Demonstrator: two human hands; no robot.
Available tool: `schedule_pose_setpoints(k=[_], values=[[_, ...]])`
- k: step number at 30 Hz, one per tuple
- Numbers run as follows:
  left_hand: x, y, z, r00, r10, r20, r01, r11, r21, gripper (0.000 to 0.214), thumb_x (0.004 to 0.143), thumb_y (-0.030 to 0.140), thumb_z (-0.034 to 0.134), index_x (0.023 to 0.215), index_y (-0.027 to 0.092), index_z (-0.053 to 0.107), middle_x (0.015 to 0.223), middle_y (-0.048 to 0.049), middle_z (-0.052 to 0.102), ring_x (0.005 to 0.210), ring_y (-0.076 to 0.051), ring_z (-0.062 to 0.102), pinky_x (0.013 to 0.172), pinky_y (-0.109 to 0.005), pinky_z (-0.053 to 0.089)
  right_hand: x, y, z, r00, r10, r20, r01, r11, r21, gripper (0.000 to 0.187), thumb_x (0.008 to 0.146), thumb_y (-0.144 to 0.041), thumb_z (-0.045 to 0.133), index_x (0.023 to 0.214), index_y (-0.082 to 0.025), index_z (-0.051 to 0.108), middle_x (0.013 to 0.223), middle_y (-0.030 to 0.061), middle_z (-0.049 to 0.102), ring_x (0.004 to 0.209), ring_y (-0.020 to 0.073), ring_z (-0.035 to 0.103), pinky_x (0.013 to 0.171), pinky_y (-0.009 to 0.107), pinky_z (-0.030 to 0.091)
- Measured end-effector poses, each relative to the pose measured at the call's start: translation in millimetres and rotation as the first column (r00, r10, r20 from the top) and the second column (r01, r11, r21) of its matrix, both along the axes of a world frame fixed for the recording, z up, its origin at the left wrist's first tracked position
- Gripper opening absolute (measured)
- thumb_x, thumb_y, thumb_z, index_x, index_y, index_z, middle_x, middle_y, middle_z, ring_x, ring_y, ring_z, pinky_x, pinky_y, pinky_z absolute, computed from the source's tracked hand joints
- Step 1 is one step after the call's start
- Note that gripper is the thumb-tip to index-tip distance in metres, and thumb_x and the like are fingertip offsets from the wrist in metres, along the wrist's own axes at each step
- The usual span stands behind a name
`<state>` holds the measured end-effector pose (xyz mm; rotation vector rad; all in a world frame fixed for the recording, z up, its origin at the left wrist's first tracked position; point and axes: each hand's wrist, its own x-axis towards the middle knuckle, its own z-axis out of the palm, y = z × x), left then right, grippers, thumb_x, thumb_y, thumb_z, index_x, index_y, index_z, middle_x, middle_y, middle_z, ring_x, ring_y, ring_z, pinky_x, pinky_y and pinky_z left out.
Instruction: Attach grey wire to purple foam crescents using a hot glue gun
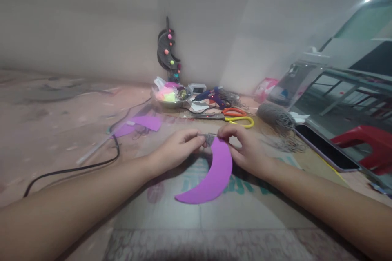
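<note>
A purple crescent cut-out [219, 173], probably foam or card, is held just over the board in front of me, its lower point curving left. Grey yarn [209, 139] is wrapped round its upper tip. My left hand [180, 149] pinches that wrapped tip between thumb and fingers. On the other side, my right hand [246, 149] is closed at the crescent's upper right edge; its fingertips are partly hidden. A ball of grey yarn [274, 116] lies beyond my right hand, with loose strands spilling from it.
Yellow-handled scissors [241, 121], orange-handled scissors [234, 112] and a blue glue gun [211, 96] lie behind my hands, near a bowl [171, 104] of bright bits. Purple scraps [147, 122] and a black cable [92, 166] are left. A phone [326, 147] lies right. A grey decorated crescent [165, 51] leans against the wall.
</note>
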<state>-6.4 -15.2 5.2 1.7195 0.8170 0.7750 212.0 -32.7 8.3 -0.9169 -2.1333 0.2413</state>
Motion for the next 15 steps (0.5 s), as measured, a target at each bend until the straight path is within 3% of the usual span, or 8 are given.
schedule_pose_setpoints(k=[2,4,6,8,11,13,15], values=[[0.6,0.2,-0.5,1.000,0.010,-0.002,-0.010,1.000,0.002,0.025,0.087,0.031,0.049,0.066,0.016,0.051,0.063,0.0042,0.045,0.059,-0.010,0.041,0.056,-0.023,0.032,-0.4,2.9,-0.3,0.996,-0.056,-0.064,0.046,0.988,-0.150,0.026,0.088,-0.018,0.055,0.113,-0.022,0.051,0.103,0.0066,0.063,0.072,0.0136,0.057,0.069,0.030,0.049],[0.6,0.2,-0.5,1.000,0.009,-0.018,-0.009,1.000,0.008,0.025,0.087,0.030,0.048,0.067,0.016,0.052,0.063,0.0039,0.047,0.060,-0.010,0.042,0.056,-0.023,0.032,-1.2,5.2,0.5,0.994,-0.030,-0.109,-0.004,0.955,-0.298,0.046,0.089,-0.019,0.053,0.133,-0.024,0.041,0.124,0.0094,0.057,0.067,0.0104,0.054,0.064,0.027,0.049],[0.4,-0.2,-0.3,1.000,0.006,-0.025,-0.006,1.000,0.015,0.025,0.087,0.030,0.048,0.067,0.016,0.053,0.064,0.0035,0.048,0.060,-0.010,0.043,0.056,-0.023,0.032,-2.7,5.9,1.6,0.995,0.022,-0.101,-0.059,0.925,-0.376,0.056,0.088,-0.019,0.054,0.141,-0.025,0.035,0.131,0.0097,0.055,0.066,0.0093,0.054,0.063,0.026,0.050],[0.1,-1.0,0.2,1.000,-0.003,-0.002,0.003,1.000,0.008,0.027,0.088,0.031,0.047,0.066,0.016,0.054,0.063,0.0032,0.048,0.058,-0.010,0.043,0.055,-0.024,0.033,-4.5,5.1,3.0,0.998,0.061,-0.026,-0.066,0.919,-0.390,0.048,0.086,-0.019,0.057,0.133,-0.022,0.049,0.119,0.0077,0.063,0.072,0.0116,0.058,0.068,0.027,0.050],[0.2,-2.6,0.6,0.999,-0.015,0.032,0.015,1.000,-0.003,0.031,0.089,0.032,0.044,0.065,0.016,0.054,0.061,0.0030,0.048,0.056,-0.010,0.042,0.055,-0.024,0.033,-6.4,3.5,5.4,0.996,0.060,0.071,-0.029,0.926,-0.377,0.019,0.085,-0.020,0.057,0.099,-0.019,0.069,0.094,0.0049,0.072,0.082,0.0166,0.065,0.075,0.028,0.050],[0.3,-3.1,0.5,1.000,-0.009,0.021,0.009,1.000,0.013,0.033,0.090,0.033,0.043,0.065,0.016,0.054,0.061,0.0028,0.049,0.057,-0.011,0.042,0.055,-0.024,0.033,-6.3,3.0,7.1,0.998,0.004,0.061,0.018,0.931,-0.365,0.018,0.088,-0.024,0.053,0.088,-0.019,0.071,0.089,0.0047,0.073,0.082,0.0175,0.066,0.075,0.029,0.050],[0.6,-3.0,0.0,1.000,0.008,-0.002,-0.008,0.999,0.045,0.033,0.091,0.034,0.042,0.066,0.016,0.054,0.061,0.0026,0.049,0.058,-0.011,0.043,0.056,-0.024,0.034,-4.9,2.6,8.7,0.996,-0.085,0.036,0.092,0.935,-0.343,0.023,0.090,-0.029,0.051,0.091,-0.019,0.071,0.088,0.0046,0.073,0.079,0.0176,0.065,0.073,0.029,0.050]])
